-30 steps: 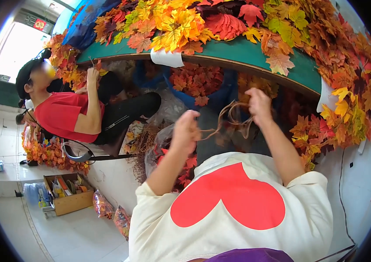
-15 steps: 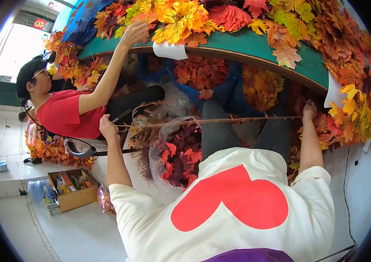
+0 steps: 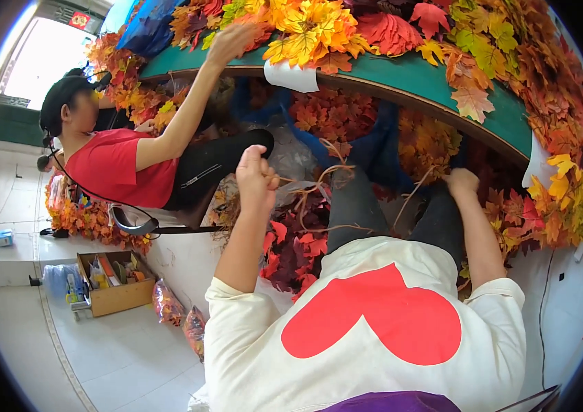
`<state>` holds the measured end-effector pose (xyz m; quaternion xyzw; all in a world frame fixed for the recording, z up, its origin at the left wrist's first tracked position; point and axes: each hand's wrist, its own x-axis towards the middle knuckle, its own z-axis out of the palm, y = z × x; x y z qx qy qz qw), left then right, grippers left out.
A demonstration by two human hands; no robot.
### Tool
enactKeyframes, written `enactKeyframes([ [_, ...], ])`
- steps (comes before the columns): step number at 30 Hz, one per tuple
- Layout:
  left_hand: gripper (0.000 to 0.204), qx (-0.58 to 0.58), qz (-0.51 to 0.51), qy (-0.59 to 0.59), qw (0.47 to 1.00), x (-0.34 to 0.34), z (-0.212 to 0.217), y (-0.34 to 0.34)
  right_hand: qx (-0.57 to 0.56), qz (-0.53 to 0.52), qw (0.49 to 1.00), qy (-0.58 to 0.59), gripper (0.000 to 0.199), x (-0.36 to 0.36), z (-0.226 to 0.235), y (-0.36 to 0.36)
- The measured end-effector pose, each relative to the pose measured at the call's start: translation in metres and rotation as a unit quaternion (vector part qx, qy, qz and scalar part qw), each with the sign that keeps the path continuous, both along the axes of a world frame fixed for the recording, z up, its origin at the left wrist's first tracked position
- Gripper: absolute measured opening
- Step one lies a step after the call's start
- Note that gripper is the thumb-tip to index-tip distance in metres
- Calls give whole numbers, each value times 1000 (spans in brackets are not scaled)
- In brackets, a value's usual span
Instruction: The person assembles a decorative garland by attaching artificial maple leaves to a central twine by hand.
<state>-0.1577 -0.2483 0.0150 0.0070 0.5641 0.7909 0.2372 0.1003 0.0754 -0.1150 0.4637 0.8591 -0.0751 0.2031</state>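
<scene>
Across the upper part of the view bends a green table [image 3: 391, 75], heaped with autumn leaves, and its wooden edge curves above the lap [image 3: 356, 202]. Between this edge and the body hangs a thin brown vine [image 3: 322, 178], slack, with loops nearer to the left hand [image 3: 257, 175]. The left fingers are closed and grip the vine, thumb side up. The right hand [image 3: 462, 181] has curled fingers, and one strand rises to it, so I judge that it grips too, although its fingertips are hidden. To handle the vine well, I think both hands should hold close to the ends and draw apart evenly, without a jerk, so that the loops open and do not knot; short twigs on the stem may catch, so the tangled part perhaps needs loosening first. About room: the freest space seems to be over the lap, below the table edge. On the left, the knee of a co-worker [image 3: 143, 151] in red is near the left hand, so a wide pull there asks for care. On the right, a leaf pile [image 3: 511, 213] lies near the right hand. Lower down, a bag of dark red leaves [image 3: 291, 264] could snag a low loop.
</scene>
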Motion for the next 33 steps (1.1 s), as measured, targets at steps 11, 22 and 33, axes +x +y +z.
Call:
enactKeyframes([
  [11,21,63,-61,42,995,35,14,47,-487,102,771,397,29,-75,112,-120],
  [22,42,179,-193,90,960,69,-7,64,-614,-79,570,540,56,-79,89,-169],
  [33,73,-161,-311,418,838,77,-22,67,-319,109,721,606,17,-58,111,-118],
])
